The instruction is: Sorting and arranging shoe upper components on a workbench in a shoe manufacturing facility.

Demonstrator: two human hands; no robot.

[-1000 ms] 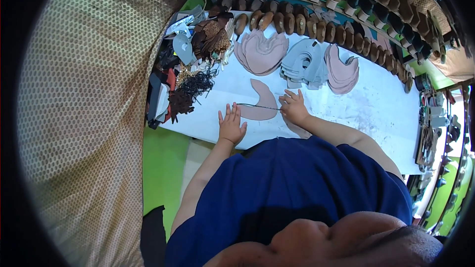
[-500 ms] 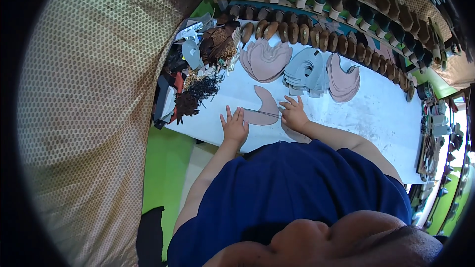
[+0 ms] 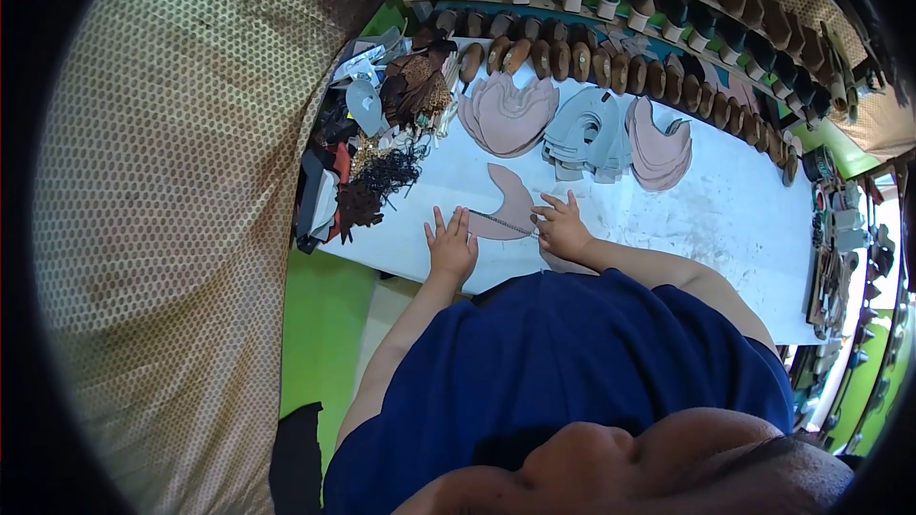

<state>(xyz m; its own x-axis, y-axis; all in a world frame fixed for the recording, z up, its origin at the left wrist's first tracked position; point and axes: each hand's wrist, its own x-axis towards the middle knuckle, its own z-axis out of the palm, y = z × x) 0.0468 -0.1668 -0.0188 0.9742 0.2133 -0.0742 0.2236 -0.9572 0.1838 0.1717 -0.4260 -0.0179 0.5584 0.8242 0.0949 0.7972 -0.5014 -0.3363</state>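
On the white surface (image 3: 725, 219) a pink leather piece (image 3: 510, 205), curved like a shoe upper, lies flat near the person's edge, and both hands work on it. The left hand (image 3: 451, 246) lies flat and open, fingers spread, pressing the near left end of the piece and holding nothing. The right hand (image 3: 563, 229) rests just right of the piece with fingers curled; it seems to pinch a thin tool (image 3: 506, 222) laid across the near edge of the piece, though the grip is too small to tell for sure. Farther off, three stacks of cut pieces sit side by side: a pink stack (image 3: 509, 113) at the left, a grey stack (image 3: 587, 133) in the middle, and another pink stack (image 3: 660, 148) at the right, all well apart from the hands. At the far left end of the surface lies a heap of dark scraps and trims (image 3: 382, 167), with brown pieces (image 3: 418, 86) behind it. No box or tray shows on the surface; the things lie loose. Along the far edge runs a row of brown shoe lasts (image 3: 611, 67), and above it a shelf (image 3: 668, 0) holds a row of dark green and brown ones. A patterned cloth (image 3: 181, 229) fills the left side.
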